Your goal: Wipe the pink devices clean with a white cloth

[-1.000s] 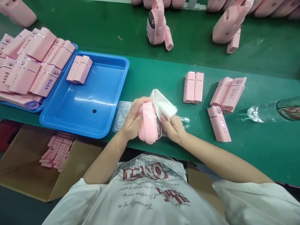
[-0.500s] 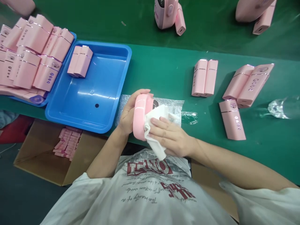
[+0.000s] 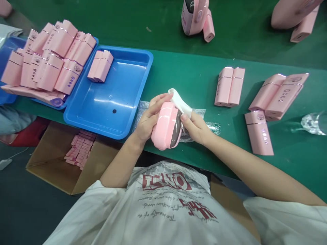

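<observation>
My left hand [image 3: 148, 121] is closed around a rounded, glossy pink device [image 3: 163, 127] with a dark window on its right side. My right hand [image 3: 198, 129] pinches a white cloth [image 3: 180, 102], which lies against the device's upper right edge. The cloth's far end reaches up to my left fingertips. Some of my right fingers are hidden behind the cloth and device. Beneath both hands, a clear plastic bubble-wrap sheet [image 3: 140, 111] lies on the green table [image 3: 178, 69].
A blue tray [image 3: 102, 112] at left holds two pink boxy pieces; another beside it is heaped with similar pieces [image 3: 51, 69]. More pink pieces [image 3: 230, 86] stand at right near a clear glass object [image 3: 313, 123]. Pink devices [image 3: 195, 17] stand at the back. Below left is a cardboard box [image 3: 47, 161].
The device has turned, so more of its dark window shows. My right hand has shifted from flat on its face to its right side, with the cloth now at the top edge.
</observation>
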The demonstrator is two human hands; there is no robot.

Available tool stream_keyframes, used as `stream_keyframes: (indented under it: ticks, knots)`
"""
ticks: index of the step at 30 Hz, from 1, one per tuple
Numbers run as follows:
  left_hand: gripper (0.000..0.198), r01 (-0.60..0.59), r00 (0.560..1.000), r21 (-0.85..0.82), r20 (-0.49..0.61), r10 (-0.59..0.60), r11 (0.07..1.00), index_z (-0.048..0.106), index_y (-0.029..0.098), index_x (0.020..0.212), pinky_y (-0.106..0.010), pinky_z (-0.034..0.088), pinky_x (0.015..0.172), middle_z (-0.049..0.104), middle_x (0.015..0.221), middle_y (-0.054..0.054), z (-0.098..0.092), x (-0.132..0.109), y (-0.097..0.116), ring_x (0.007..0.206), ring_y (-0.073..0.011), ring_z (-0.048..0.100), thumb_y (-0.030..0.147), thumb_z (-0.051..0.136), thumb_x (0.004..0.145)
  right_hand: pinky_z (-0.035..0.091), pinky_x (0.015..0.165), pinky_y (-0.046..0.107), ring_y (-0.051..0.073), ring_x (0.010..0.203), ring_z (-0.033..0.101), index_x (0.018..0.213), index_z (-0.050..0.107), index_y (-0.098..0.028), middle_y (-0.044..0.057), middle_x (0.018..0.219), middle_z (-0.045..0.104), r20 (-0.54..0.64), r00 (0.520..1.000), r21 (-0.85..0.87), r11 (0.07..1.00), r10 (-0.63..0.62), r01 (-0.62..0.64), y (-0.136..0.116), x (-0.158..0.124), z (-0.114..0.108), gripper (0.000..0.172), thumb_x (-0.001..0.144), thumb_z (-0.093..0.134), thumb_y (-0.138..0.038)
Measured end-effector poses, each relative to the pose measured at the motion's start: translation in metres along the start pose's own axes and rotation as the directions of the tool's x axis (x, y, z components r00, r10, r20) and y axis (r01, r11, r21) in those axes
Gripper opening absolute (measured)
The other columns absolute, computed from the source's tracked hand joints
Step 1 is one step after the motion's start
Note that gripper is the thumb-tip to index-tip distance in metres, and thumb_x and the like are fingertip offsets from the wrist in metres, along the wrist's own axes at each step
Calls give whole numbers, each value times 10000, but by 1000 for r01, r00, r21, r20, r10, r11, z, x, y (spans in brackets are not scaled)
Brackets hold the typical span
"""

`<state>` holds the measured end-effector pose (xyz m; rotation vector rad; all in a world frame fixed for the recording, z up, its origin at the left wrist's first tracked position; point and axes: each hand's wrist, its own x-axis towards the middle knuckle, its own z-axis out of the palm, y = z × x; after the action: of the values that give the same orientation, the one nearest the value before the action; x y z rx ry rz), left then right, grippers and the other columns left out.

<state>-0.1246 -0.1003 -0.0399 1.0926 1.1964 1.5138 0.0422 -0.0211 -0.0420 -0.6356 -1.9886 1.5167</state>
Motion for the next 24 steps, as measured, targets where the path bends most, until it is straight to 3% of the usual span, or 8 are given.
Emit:
stream_keyframes:
  ticks: [3, 8, 11, 14, 16, 18, 21, 24]
  knots:
    - [350, -89, 994, 106, 71, 81, 990, 639, 396, 1241, -439, 318, 1175, 365, 1510, 60, -1, -2, -3, 1396, -284, 359, 361, 562, 901, 511, 668, 318, 197, 749, 615, 1000, 660, -157, 40, 834, 668, -28, 999, 76, 997, 25, -23, -3, 6, -5, 571, 833, 517, -685]
    - [406, -218, 965, 254, 201, 169, 942, 601, 368, 1302, -474, 274, 1184, 377, 1503, -8, 1, 3, 0, 1376, -298, 361, 456, 526, 913, 501, 660, 289, 181, 752, 629, 932, 675, -165, 32, 848, 696, -107, 990, 40, 995, -90, 94, -12, 8, -9, 396, 812, 636, -541]
    - [467, -248, 953, 225, 231, 196, 942, 553, 356, 1352, -458, 313, 1154, 419, 1464, -42, -1, 6, -4, 1375, -293, 366, 512, 476, 918, 494, 643, 284, 182, 716, 642, 855, 693, -170, 41, 798, 706, -163, 973, -168, 977, -162, 134, -18, 6, -14, 326, 888, 549, -460]
    - [649, -244, 953, 126, 214, 214, 961, 493, 346, 1396, -429, 359, 1122, 406, 1480, -54, -4, 5, -9, 1382, -303, 364, 690, 446, 849, 488, 656, 292, 204, 728, 659, 907, 713, -167, 62, 788, 711, -180, 958, -476, 872, -225, 116, -26, 4, -24, 291, 911, 478, -339]
    - [830, -264, 941, 110, 246, 231, 958, 433, 330, 1435, -446, 366, 1116, 382, 1504, -75, -4, 5, -8, 1390, -328, 352, 772, 525, 739, 481, 643, 303, 223, 704, 658, 917, 719, -150, 79, 755, 704, -203, 950, -628, 776, -238, 60, -30, 4, -31, 281, 884, 482, -298]
    - [949, -338, 911, 163, 305, 279, 927, 408, 311, 1452, -482, 354, 1120, 380, 1509, -100, -3, 4, -5, 1398, -356, 337, 730, 671, 642, 478, 634, 309, 226, 673, 649, 917, 716, -138, 87, 743, 699, -221, 944, -679, 733, -246, 33, -31, 5, -33, 266, 859, 497, -277]
    - [771, -450, 868, 252, 349, 353, 857, 536, 275, 1367, -505, 341, 1122, 450, 1468, -115, 2, 4, 0, 1365, -360, 395, 527, 754, 672, 500, 661, 300, 207, 710, 652, 969, 692, -145, 80, 828, 716, -230, 934, -553, 827, -273, 105, -27, 5, -28, 249, 859, 494, -249]
    - [444, -399, 915, 197, 153, 374, 895, 676, 252, 1202, -448, 434, 1041, 611, 1318, -86, 3, 3, 2, 1221, -305, 554, 366, 649, 774, 518, 675, 284, 188, 754, 659, 968, 668, -146, 66, 881, 723, -280, 915, -320, 927, -290, 196, -19, 4, -18, 242, 905, 483, -289]
